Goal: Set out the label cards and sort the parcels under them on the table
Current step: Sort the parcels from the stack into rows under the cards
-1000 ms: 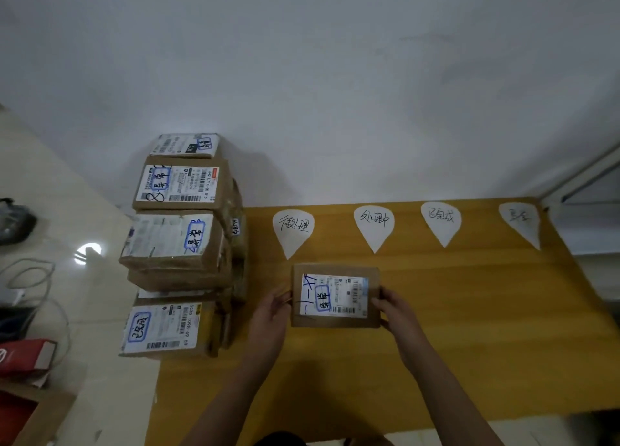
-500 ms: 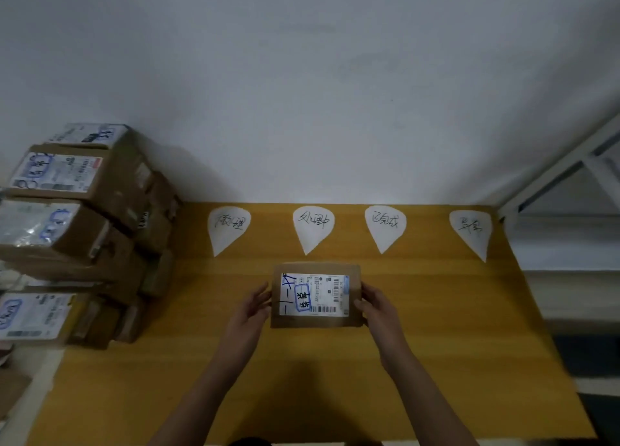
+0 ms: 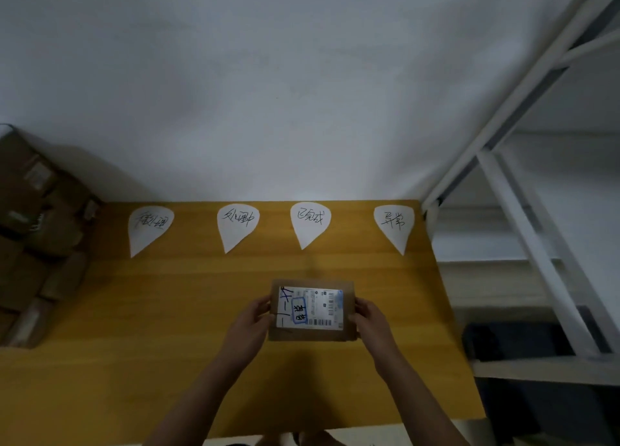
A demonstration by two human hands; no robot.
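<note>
A flat brown parcel (image 3: 312,335) with a white shipping label and blue stamp is held between both hands over the wooden table (image 3: 167,311). My left hand (image 3: 250,325) grips its left edge and my right hand (image 3: 370,321) grips its right edge. Several white teardrop label cards with handwriting lie in a row at the table's back: the far-left card (image 3: 149,227), the second card (image 3: 237,226), the third card (image 3: 310,222) and the far-right card (image 3: 395,226). The parcel sits below the third card.
A stack of brown parcels (image 3: 37,237) stands at the table's left end against the wall. A white metal shelving frame (image 3: 523,231) stands to the right of the table. The table's front edge runs just below my forearms.
The view has swung to the right, so the parcel stack has slid to the left edge. The parcel in my hands has moved right, from under the second card to under the third.
</note>
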